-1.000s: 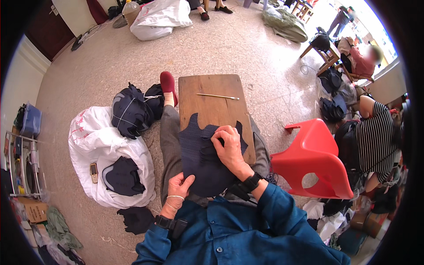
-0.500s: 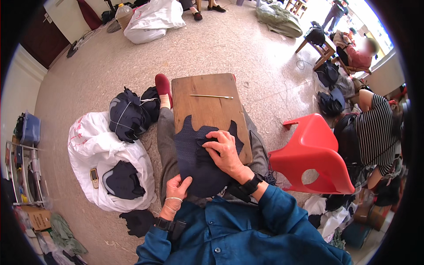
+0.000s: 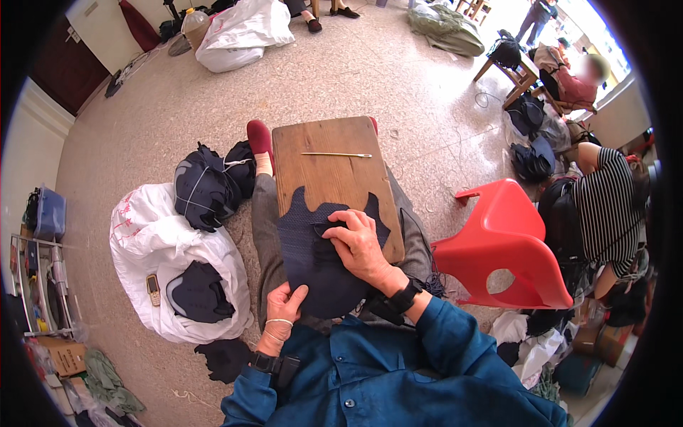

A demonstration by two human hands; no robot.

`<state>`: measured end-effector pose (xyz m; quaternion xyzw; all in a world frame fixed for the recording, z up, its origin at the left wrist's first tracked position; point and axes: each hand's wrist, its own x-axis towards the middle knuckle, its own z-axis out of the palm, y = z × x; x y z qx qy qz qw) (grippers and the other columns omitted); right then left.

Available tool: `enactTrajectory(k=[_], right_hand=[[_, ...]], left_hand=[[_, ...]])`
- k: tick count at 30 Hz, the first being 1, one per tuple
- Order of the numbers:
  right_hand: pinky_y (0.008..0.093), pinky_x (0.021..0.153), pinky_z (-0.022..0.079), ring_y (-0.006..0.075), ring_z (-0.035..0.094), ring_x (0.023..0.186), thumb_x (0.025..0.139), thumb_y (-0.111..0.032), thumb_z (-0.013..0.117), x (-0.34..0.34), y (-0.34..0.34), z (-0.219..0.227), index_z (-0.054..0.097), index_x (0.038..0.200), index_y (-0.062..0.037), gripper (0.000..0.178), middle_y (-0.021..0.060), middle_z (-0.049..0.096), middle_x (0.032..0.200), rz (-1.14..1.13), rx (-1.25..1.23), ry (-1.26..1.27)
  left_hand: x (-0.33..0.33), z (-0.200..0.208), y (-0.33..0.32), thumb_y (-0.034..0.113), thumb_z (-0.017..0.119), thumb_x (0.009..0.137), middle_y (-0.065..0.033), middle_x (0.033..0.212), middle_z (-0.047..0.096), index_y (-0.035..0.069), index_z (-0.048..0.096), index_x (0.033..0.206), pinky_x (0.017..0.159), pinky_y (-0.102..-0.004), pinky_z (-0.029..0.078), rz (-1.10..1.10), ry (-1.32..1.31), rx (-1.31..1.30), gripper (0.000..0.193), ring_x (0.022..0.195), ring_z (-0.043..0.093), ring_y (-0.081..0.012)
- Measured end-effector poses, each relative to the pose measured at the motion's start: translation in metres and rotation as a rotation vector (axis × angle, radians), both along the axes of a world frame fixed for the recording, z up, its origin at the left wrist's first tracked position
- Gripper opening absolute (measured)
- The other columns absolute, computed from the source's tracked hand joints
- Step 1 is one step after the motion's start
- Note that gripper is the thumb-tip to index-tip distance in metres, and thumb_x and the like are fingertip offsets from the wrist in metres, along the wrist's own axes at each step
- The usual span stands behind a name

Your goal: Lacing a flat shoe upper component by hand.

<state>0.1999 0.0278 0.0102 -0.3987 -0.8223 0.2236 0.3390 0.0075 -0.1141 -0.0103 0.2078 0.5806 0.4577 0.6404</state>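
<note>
A dark navy piece of cut fabric, patterned on its left part, lies over the near half of a wooden board on my lap. My left hand pinches the fabric's lower left edge between thumb and fingers. Over the middle of the piece, my right hand has its fingertips drawn together on a darker bit of the fabric; anything smaller between them is hidden. Toward the board's far end rests a long thin needle-like rod, which neither hand touches.
On my left, an open white sack carries a mobile phone and dark cut pieces, with a tied dark bundle beside it. A red plastic stool stands right, near a person in a striped top.
The view has shifted very slightly, so the board appears a little further left. Both hands keep their grip on the fabric, almost unmoved.
</note>
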Motion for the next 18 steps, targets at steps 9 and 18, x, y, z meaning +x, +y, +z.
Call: enactTrajectory(k=[9,18], right_hand=[[0.0425,0.096,0.043,0.0304,0.056,0.112,0.08,-0.003,0.073,-0.009,0.006,-0.007,0.065,0.088,-0.005,0.011,0.0084,0.062,0.112,-0.146,-0.04,0.085],[0.0392,0.094,0.048,0.0314,0.06,0.106,0.087,0.0,0.068,0.003,0.011,-0.002,0.068,0.091,-0.0017,0.005,0.0112,0.066,0.109,-0.079,-0.135,0.259]], left_hand=[[-0.003,-0.004,-0.003,0.021,0.072,0.097,0.0082,0.076,0.061,0.009,0.069,0.098,0.042,-0.0193,0.026,-0.026,0.022,0.018,0.013,0.049,0.038,0.0012],[-0.001,-0.003,-0.002,0.021,0.073,0.097,0.0092,0.072,0.057,0.01,0.066,0.091,0.042,-0.0196,0.027,-0.024,0.038,0.009,0.014,0.048,0.038,0.0008]])
